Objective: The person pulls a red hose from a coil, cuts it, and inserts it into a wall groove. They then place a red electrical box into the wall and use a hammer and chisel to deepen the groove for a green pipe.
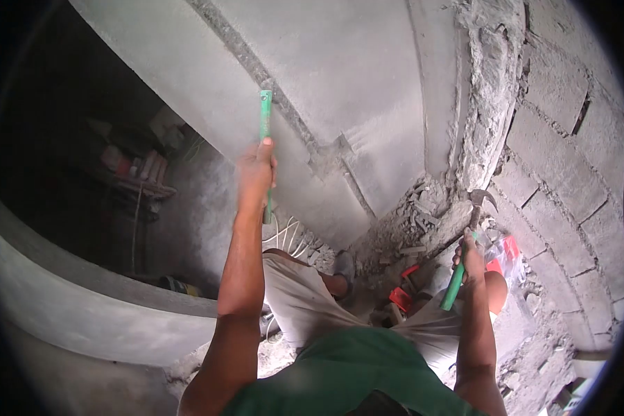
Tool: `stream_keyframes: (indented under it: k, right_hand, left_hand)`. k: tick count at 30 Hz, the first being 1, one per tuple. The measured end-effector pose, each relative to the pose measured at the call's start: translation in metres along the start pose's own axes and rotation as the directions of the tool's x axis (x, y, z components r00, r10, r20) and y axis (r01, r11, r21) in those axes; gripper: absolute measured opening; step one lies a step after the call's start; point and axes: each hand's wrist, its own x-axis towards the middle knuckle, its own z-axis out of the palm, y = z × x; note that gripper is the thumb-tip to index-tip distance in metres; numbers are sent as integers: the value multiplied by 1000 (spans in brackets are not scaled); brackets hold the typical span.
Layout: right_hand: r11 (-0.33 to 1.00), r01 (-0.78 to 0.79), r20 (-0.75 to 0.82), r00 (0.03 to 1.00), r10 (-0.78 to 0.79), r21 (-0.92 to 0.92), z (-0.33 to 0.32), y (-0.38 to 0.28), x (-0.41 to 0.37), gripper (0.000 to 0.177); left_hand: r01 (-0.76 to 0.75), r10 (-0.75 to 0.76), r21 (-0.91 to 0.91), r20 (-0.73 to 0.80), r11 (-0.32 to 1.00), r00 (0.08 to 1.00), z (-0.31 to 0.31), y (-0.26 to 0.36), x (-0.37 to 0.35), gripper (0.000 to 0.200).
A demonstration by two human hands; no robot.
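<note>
My left hand (255, 173) is raised in front of the grey wall and closed around a long, narrow green bar (265, 114) with a small hole near its upper end. The bar's top overlaps a groove (291, 118) cut diagonally down the plastered wall; its lower end sticks out below my fist. Over at the right, my right hand (472, 262) grips a claw hammer (453, 290) by its green handle. The hammer's metal head points up, close to the rubble, away from the bar. Partway down the groove is a wider, roughly square recess (336, 156).
Broken rubble (423, 215) lies along the wall's foot. Bare blockwork (558, 166) rises at right beside a rough concrete edge. White cables (289, 232) curl near my knee. Red items (400, 298) lie between my legs. A dark opening (69, 139) with a curved ledge (118, 305) is at left.
</note>
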Motion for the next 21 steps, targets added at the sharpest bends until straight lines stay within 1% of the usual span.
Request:
stream_keyframes:
  k: [1,3,4,5,6,8,9,11,12,14,15,17,18,19,20,21]
  right_hand:
    - [1000,0,1,1000,0,-6,3,-2,-2,39]
    - [985,102,57,994,-95,-137,11,-7,-6,40]
    - [981,138,77,989,-128,-138,18,-11,-7,40]
    - [980,138,77,989,-128,-141,25,-17,-8,40]
    - [960,201,124,976,-179,-196,34,-27,-13,41]
    - [908,320,192,942,-274,-270,60,-54,-26,41]
    - [908,318,190,943,-273,-274,74,-69,-32,41]
    - [837,484,312,861,-402,-256,104,-97,-44,40]
    - [835,485,315,860,-402,-258,118,-112,-52,40]
    - [775,587,391,787,-478,-234,145,-140,-68,38]
    - [774,587,390,787,-478,-236,158,-152,-74,38]
    - [637,737,438,662,-609,-228,183,-171,-84,38]
    - [637,735,443,663,-604,-232,198,-179,-89,38]
    - [564,792,448,602,-660,-234,212,-187,-93,38]
    - [485,844,454,534,-713,-231,222,-192,-97,37]
    - [482,848,460,527,-715,-222,228,-194,-101,37]
  left_hand:
    - [7,-7,4,7,1000,1000,0,-3,2,40]
    - [15,-15,5,14,1000,1000,-1,-5,3,40]
    - [3,-3,14,8,1000,1000,-1,-4,2,40]
    - [-10,10,24,3,1000,1000,-2,-2,1,41]
    - [-7,7,23,5,1000,1000,-2,3,0,41]
    - [-68,72,99,-31,993,997,-3,14,-3,41]
    - [-65,68,95,-30,993,997,-3,13,0,41]
    - [-47,51,188,-16,981,999,-5,9,8,43]
    - [-46,50,187,-19,981,999,-8,5,9,43]
    - [-99,91,214,50,972,995,-13,0,11,42]
    - [-99,90,212,50,972,995,-13,0,9,42]
    - [-19,22,249,-10,968,1000,-10,0,2,44]
    - [-11,15,247,-13,969,1000,-10,-6,3,44]
    - [-129,153,373,-37,919,987,-9,-14,5,45]
    - [-234,293,497,-43,836,955,-6,-20,7,46]
    - [-232,297,499,-53,835,953,-1,-27,6,46]
